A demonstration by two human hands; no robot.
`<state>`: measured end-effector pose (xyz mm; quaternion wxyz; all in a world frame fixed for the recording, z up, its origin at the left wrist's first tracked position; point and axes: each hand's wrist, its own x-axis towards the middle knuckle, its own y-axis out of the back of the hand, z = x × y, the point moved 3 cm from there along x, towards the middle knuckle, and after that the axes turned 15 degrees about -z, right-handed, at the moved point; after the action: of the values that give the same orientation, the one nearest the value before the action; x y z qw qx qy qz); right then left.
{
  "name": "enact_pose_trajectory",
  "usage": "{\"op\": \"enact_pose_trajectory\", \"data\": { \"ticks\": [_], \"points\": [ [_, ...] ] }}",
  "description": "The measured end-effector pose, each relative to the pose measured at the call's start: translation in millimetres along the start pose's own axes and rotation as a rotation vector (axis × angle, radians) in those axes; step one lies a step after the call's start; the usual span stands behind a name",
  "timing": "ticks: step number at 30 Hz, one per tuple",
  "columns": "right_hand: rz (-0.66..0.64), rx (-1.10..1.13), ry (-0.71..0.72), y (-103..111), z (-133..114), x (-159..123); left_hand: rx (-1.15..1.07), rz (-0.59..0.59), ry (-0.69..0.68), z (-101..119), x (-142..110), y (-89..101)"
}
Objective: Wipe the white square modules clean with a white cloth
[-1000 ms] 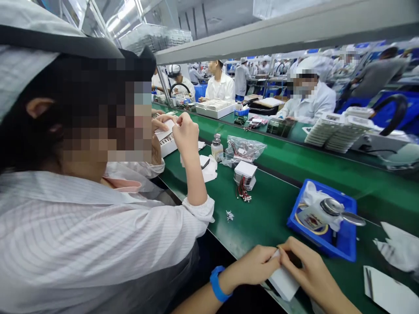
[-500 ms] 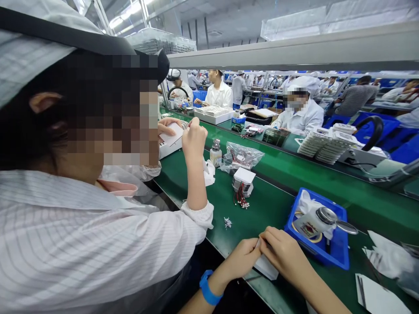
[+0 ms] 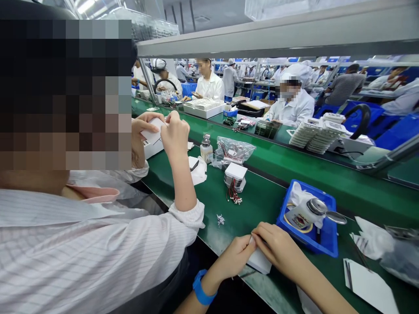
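My left hand, with a blue band at its wrist, is closed with its thumb and fingers on the near edge of a white flat rectangular piece. My right hand pinches the same piece at its upper corner, fingertips meeting those of the left. Much of the piece is hidden behind the fingers. It is held over the front edge of the green bench. Beyond the hands lies a little heap of small white bits.
Right of my hands stands a blue tray with a bottle in it. White sheets and tweezers lie farther right. Ahead are a stack of white pieces with red wires and a plastic bag. A co-worker's raised hand is at left.
The camera view has shifted, so the scene sits slightly left and higher. Both hands keep their hold on the white piece. The co-worker at left has leaned nearer in view.
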<state>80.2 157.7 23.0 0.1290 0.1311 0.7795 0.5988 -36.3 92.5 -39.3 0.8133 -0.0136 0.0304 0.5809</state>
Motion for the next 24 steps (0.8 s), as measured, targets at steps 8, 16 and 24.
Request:
{"op": "enact_pose_trajectory", "data": {
  "ticks": [8,16,24],
  "points": [
    [-0.042,0.081,-0.022,2.1,0.5,-1.2,0.027,0.007,0.008,-0.7,-1.5,-0.4],
    [-0.012,0.051,-0.015,2.2,-0.8,-1.7,0.035,0.000,0.003,-0.6,-1.3,-0.9],
    [-0.033,0.039,-0.003,4.3,-1.3,-3.1,0.029,-0.002,0.005,-0.6,-1.4,-1.2]
  ]
}}
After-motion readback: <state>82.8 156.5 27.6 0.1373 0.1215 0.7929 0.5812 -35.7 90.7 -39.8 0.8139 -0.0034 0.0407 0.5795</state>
